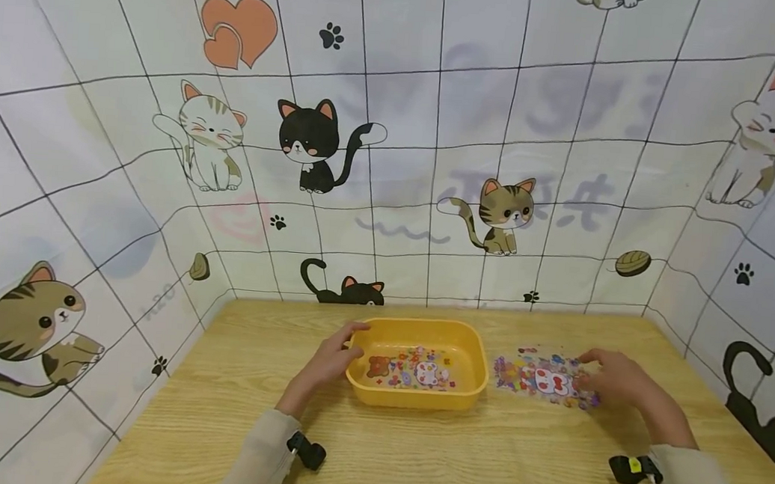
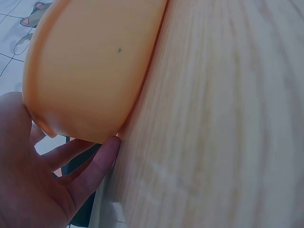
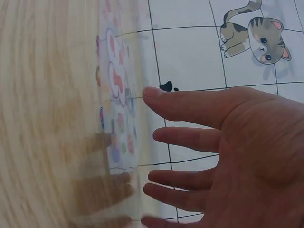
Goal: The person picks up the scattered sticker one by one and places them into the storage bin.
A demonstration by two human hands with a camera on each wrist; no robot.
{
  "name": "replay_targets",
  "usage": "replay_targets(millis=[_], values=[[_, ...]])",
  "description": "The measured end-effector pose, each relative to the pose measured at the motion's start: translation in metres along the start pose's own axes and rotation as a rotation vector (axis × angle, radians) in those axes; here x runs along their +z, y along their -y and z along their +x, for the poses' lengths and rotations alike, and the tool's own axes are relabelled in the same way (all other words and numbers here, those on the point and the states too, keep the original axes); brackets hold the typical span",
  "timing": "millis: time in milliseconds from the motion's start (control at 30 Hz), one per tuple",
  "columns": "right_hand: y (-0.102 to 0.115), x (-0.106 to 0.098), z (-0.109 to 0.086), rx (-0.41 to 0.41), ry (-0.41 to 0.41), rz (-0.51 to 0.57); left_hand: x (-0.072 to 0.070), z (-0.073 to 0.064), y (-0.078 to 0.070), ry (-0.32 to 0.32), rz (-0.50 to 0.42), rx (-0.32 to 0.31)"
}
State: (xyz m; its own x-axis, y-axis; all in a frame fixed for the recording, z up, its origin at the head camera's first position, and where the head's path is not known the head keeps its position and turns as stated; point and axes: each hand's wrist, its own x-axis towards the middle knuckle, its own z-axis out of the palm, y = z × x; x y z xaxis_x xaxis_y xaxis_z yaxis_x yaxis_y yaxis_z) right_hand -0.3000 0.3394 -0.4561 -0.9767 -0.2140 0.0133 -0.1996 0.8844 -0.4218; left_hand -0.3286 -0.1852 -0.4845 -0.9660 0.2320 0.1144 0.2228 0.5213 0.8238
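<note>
A yellow plastic basin [image 1: 415, 400] sits on the wooden table. Inside it lies a colourful piece with a bear, a white bunny-like figure and flowers, either printed or stickers; I cannot tell which. My left hand [image 1: 330, 358] rests against the basin's left end, and in the left wrist view its extended fingers [image 2: 102, 159] touch the end wall near the base. To the right of the basin lies a clear sheet of colourful stickers [image 1: 549, 381] with a bunny-like figure. My right hand [image 1: 621, 382] is at that sheet's right edge, its fingers [image 3: 183, 178] spread and holding nothing.
The wooden table [image 1: 406, 461] meets a wall [image 1: 405, 176] covered in tiled cat pattern at the back and sides. Both wrists carry small black cameras, the left camera [image 1: 306, 451] and the right camera [image 1: 635, 469].
</note>
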Motion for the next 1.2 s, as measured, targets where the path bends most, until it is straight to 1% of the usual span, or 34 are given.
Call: replay_targets(millis=[100, 200, 267, 467, 567, 733, 867, 967, 1200], values=[[-0.006, 0.005, 0.001, 0.006, 0.048, -0.007, 0.000, 0.001, 0.000, 0.002, -0.004, -0.002], [-0.009, 0.008, 0.001, 0.006, 0.064, -0.002, 0.001, 0.001, 0.001, -0.003, -0.004, 0.004], [-0.011, 0.010, 0.001, 0.003, 0.063, 0.000, 0.001, 0.001, 0.001, -0.004, -0.007, 0.004], [-0.009, 0.013, 0.002, 0.067, 0.073, -0.019, 0.001, 0.001, 0.002, -0.003, -0.003, 0.005], [-0.006, 0.012, 0.002, 0.082, 0.077, -0.022, 0.001, 0.001, 0.002, -0.001, -0.003, -0.004], [-0.006, 0.011, 0.001, 0.066, 0.062, -0.026, 0.002, 0.002, 0.003, -0.007, -0.005, -0.014], [-0.005, 0.011, 0.000, 0.053, 0.059, -0.028, 0.002, 0.002, 0.003, -0.008, -0.003, -0.006], [-0.003, 0.010, -0.001, 0.060, 0.063, -0.028, 0.001, 0.001, 0.002, -0.010, -0.003, 0.003], [-0.005, 0.011, 0.001, 0.070, 0.064, -0.050, 0.000, 0.000, 0.000, -0.008, -0.004, 0.000]])
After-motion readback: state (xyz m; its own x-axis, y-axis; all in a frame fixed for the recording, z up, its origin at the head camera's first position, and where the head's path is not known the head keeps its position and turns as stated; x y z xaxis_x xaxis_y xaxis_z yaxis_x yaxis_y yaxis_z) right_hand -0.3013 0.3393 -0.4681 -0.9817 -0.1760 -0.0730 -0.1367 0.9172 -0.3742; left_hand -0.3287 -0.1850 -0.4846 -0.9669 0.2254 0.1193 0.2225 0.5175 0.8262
